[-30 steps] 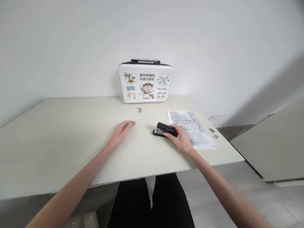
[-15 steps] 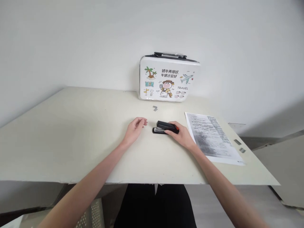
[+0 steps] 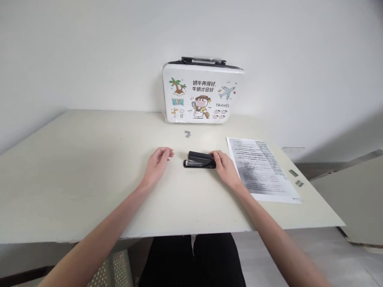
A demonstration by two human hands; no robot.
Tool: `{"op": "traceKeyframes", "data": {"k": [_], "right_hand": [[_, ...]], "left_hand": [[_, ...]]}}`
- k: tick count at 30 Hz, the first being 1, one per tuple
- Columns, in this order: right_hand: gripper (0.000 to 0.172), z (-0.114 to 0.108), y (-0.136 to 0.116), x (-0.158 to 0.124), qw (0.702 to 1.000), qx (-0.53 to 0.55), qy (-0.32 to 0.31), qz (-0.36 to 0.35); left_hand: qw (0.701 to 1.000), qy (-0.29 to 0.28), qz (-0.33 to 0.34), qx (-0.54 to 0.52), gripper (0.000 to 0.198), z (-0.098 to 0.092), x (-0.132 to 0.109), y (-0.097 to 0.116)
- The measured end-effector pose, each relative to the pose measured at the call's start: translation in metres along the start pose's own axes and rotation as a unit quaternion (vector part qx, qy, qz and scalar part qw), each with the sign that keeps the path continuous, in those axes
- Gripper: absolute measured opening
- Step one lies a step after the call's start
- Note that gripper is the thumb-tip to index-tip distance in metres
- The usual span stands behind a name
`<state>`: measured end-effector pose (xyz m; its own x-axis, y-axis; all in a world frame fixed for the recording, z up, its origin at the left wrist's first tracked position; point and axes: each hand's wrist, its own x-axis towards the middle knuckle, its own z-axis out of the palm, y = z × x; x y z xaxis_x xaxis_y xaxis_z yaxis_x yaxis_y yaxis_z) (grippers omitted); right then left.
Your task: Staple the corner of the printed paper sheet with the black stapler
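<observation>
A black stapler lies on the table in front of me, its jaw end pointing left and its top arm raised from the base. Around its right end, my right hand is closed, with thumb and fingers gripping it. To the left of the stapler, my left hand rests on the table, apart from it. The left fingers are loosely curled with the thumb against them, and nothing shows in them. Just beyond the stapler lie small strips of staples.
A white case with cartoon prints stands against the wall. To the right lies a printed sheet, with more staple strips beside it near the right edge of the white table.
My right hand has shifted its grip back along the stapler, uncovering more of its side. The whole view has moved a little, so things sit further left.
</observation>
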<state>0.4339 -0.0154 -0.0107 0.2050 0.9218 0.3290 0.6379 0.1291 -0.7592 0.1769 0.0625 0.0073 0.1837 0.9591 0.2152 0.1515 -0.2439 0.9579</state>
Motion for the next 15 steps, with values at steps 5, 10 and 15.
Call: {"op": "traceKeyframes", "data": {"k": [5,10,15], "right_hand": [[0.044,0.0018,0.002,-0.0004,1.0,-0.013,0.015,0.004],[0.037,0.0034,-0.0013,-0.0045,0.999,-0.011,-0.005,-0.04],[0.034,0.0065,-0.0014,-0.0083,0.987,-0.085,-0.002,-0.137]], "left_hand": [[1.0,0.02,0.007,0.019,0.024,-0.0032,0.0024,-0.0041],[1.0,0.016,-0.001,0.019,0.025,-0.005,0.0014,-0.0019],[0.999,-0.018,-0.023,-0.043,0.029,-0.002,-0.0059,0.003]]}}
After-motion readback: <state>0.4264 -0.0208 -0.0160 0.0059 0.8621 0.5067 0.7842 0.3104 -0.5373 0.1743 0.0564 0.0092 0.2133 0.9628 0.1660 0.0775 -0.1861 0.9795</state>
